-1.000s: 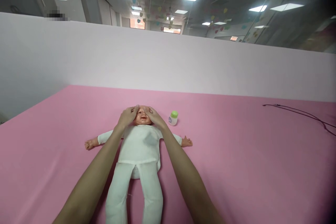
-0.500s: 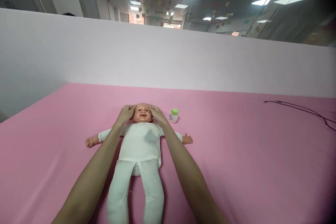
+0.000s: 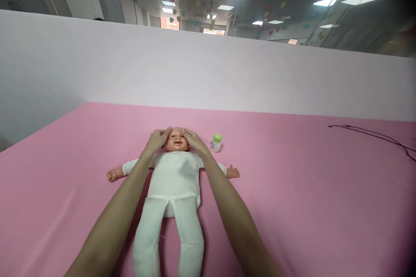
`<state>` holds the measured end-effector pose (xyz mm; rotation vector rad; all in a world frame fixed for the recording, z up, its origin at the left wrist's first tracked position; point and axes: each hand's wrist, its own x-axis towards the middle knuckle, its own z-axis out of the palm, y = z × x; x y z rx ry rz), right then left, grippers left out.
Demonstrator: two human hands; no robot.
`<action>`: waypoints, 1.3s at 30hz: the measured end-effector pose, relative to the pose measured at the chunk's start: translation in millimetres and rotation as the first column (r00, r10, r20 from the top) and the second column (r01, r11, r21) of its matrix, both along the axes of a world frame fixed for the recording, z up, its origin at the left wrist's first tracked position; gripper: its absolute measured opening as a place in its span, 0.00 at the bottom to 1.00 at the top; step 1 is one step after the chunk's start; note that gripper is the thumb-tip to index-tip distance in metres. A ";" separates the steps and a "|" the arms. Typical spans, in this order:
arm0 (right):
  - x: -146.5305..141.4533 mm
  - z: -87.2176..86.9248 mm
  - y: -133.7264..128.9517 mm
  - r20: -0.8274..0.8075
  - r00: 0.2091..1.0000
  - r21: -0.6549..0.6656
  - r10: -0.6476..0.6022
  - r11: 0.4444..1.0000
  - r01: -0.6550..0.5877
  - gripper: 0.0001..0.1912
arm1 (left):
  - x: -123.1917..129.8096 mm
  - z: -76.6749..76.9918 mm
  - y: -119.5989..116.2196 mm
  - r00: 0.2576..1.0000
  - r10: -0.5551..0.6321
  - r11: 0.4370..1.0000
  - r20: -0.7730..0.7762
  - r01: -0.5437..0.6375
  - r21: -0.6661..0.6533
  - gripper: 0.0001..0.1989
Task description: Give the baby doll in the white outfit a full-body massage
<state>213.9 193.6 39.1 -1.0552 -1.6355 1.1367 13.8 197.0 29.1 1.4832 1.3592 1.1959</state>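
A baby doll in white cloth lies on its back on the pink surface, its arms spread and its face up. My left hand touches the left side of the doll's head, with the thumb at the forehead. On the other side of the head, my right hand rests against the forehead and temple. Neither hand wraps round the head; the undersides of the fingers are partly hidden. Just right of my right hand stands a small white jar with a green lid.
The pink padded surface ends at a white wall panel at the back. Thin dark cords lie at the far right. Beyond the panel are ceiling lights and hanging heart shapes.
Both thumbs have moved slightly inward, closer together on the doll's forehead. The doll and the jar show no real movement beyond a slight shift of the view.
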 end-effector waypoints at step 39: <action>46.9 34.3 -6.3 0.278 0.910 -0.017 0.307 0.949 -0.315 0.49 | -36.2 35.0 -19.2 0.901 -0.338 0.941 -0.272 0.329 -0.076 0.39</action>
